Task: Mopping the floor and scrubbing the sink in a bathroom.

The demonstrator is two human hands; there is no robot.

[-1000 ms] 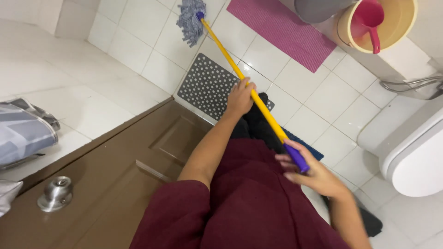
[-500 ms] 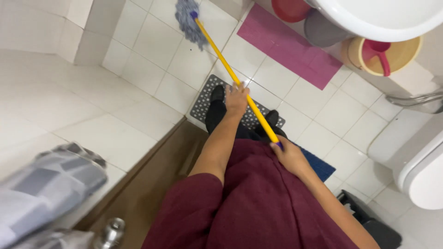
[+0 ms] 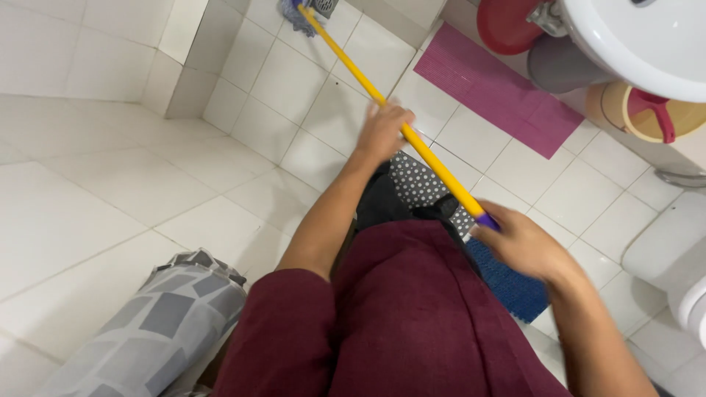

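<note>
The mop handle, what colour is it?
Yellow, with a purple end cap; the mop handle shows clearly in the head view.

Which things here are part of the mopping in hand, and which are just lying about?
In use: yellow mop handle, gripped by left hand and right hand; mop head on the tiled floor.

Lying about: pink mat, dotted grey mat, blue mat, red basin, yellow bucket, white sink.

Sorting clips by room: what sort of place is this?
Most likely a bathroom: a white washbasin, the edge of a toilet, and a tiled floor being mopped.
</note>
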